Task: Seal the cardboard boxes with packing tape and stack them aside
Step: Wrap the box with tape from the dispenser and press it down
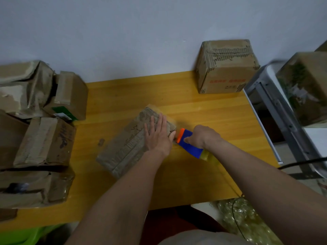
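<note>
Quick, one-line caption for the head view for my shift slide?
Left hand presses flat on a worn cardboard box on the yellow wooden table while the right hand grips a blue-and-orange tape dispenser at its end.

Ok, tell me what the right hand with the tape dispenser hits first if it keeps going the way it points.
Probably the box under the left hand: the right hand aims the tape dispenser at its near end.
</note>
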Tool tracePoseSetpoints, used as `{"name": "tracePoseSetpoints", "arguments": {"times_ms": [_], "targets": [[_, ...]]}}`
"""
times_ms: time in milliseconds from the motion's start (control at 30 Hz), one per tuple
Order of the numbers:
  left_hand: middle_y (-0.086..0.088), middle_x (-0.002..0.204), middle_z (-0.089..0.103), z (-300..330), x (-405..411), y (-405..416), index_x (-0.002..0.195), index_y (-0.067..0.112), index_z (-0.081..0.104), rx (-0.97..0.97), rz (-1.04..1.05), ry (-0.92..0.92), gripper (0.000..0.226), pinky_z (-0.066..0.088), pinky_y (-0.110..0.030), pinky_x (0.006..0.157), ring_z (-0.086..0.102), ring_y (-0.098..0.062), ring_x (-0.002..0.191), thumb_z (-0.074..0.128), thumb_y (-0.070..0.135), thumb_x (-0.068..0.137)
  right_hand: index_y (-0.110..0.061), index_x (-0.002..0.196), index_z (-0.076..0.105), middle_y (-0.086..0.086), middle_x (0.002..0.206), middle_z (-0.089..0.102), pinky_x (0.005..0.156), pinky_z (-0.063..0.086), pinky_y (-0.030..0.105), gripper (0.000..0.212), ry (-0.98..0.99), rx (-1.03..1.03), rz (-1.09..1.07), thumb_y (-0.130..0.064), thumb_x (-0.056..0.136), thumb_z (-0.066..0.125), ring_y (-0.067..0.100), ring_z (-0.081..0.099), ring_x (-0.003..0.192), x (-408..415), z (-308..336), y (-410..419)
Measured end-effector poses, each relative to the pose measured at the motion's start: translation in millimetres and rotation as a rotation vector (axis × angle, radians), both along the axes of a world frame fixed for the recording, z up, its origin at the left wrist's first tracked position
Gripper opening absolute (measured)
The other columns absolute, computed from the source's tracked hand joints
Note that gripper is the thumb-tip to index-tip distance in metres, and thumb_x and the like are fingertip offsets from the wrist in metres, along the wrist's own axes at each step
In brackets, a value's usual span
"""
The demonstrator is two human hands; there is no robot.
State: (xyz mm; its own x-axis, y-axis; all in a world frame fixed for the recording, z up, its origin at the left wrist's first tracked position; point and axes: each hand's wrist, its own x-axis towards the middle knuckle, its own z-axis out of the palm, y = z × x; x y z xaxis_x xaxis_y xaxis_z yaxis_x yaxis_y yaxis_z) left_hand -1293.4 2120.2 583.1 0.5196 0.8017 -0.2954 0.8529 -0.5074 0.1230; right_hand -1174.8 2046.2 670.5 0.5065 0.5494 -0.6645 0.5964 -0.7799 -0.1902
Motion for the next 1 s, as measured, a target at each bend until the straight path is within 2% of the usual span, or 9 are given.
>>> {"name": "tracePoseSetpoints", "arguments": {"times_ms": [67,167,400,600,800,867,900,967,1000], "targets": [[0.008,0.159,-0.024,1,-1,0,0.153,0.023,-0.017,-0.005,0.010,0.000,0.070,-0.012,-0.046,0.119,-0.023,-0.020,0.146,0.012,0.059,0.099,-0.013,0.076,0.049,0.003,0.075,0.051,0.061,0.039,0.031,0.031,-0.104,-0.006,0.036,-0.039,0.094,0.053,0.021,0.052,0.065,1,-6,-9],[0.007,0.159,-0.024,1,-2,0,0.152,0.024,-0.017,0.008,0.018,-0.011,0.071,-0.012,-0.046,0.119,-0.023,-0.020,0.146,0.012,0.060,0.099,-0.006,0.103,0.057,0.011,0.100,0.063,0.072,0.043,0.036,0.041,-0.242,0.099,-0.023,-0.046,0.095,0.049,0.032,0.062,0.095,8,-10,-26],[-0.019,0.159,-0.019,3,0,-2,0.153,0.029,-0.012,0.067,0.060,0.011,0.076,-0.009,-0.044,0.120,-0.019,-0.031,0.147,0.021,0.066,0.096,0.000,0.121,0.045,0.019,0.124,0.053,0.093,0.041,0.041,0.049,-0.361,0.201,-0.084,-0.030,0.087,0.063,0.036,0.049,0.118,24,-36,-51],[-0.017,0.160,-0.018,1,-7,-3,0.150,0.000,-0.015,0.094,0.060,0.049,0.093,-0.011,-0.038,0.119,-0.017,-0.027,0.148,0.023,0.065,0.095,0.001,0.120,0.050,0.019,0.126,0.046,0.097,0.037,0.039,0.053,-0.381,0.162,-0.053,-0.035,0.085,0.067,0.035,0.043,0.119,36,-70,-62],[-0.015,0.160,-0.018,0,-16,-3,0.151,0.001,-0.014,0.084,0.044,0.029,0.097,-0.013,-0.036,0.117,-0.016,-0.025,0.148,0.030,0.066,0.094,-0.001,0.117,0.051,0.019,0.122,0.050,0.093,0.041,0.042,0.061,-0.440,0.134,-0.059,-0.041,0.077,0.073,0.037,0.048,0.114,32,-85,-61],[-0.013,0.160,-0.019,-1,-15,-4,0.151,0.003,-0.014,0.084,0.052,0.022,0.099,-0.015,-0.035,0.116,-0.017,-0.025,0.148,0.034,0.067,0.093,0.002,0.106,0.052,0.024,0.110,0.053,0.087,0.040,0.046,0.054,-0.512,0.296,-0.104,-0.034,0.074,0.077,0.041,0.050,0.104,23,-88,-59],[-0.013,0.160,-0.019,-2,-15,-5,0.151,0.004,-0.015,0.090,0.059,0.013,0.100,-0.015,-0.036,0.116,-0.017,-0.024,0.148,0.035,0.067,0.092,0.003,0.099,0.053,0.025,0.102,0.054,0.084,0.040,0.047,0.042,-0.527,0.477,-0.107,-0.028,0.077,0.074,0.041,0.051,0.098,16,-90,-56],[-0.012,0.160,-0.019,-3,-14,-6,0.151,0.004,-0.015,0.099,0.073,-0.003,0.101,-0.015,-0.036,0.117,-0.017,-0.024,0.148,0.036,0.067,0.092,0.001,0.091,0.056,0.021,0.091,0.054,0.082,0.038,0.040,0.018,-0.387,0.875,-0.055,-0.017,0.087,0.058,0.035,0.051,0.089,-6,-90,-49],[-0.012,0.160,-0.020,-3,-13,-7,0.151,0.004,-0.016,0.100,0.077,-0.002,0.101,-0.014,-0.036,0.117,-0.017,-0.024,0.148,0.036,0.068,0.092,0.000,0.093,0.058,0.019,0.091,0.056,0.085,0.037,0.034,0.019,-0.248,0.990,-0.027,-0.016,0.090,0.048,0.030,0.050,0.090,-19,-88,-44]]}}
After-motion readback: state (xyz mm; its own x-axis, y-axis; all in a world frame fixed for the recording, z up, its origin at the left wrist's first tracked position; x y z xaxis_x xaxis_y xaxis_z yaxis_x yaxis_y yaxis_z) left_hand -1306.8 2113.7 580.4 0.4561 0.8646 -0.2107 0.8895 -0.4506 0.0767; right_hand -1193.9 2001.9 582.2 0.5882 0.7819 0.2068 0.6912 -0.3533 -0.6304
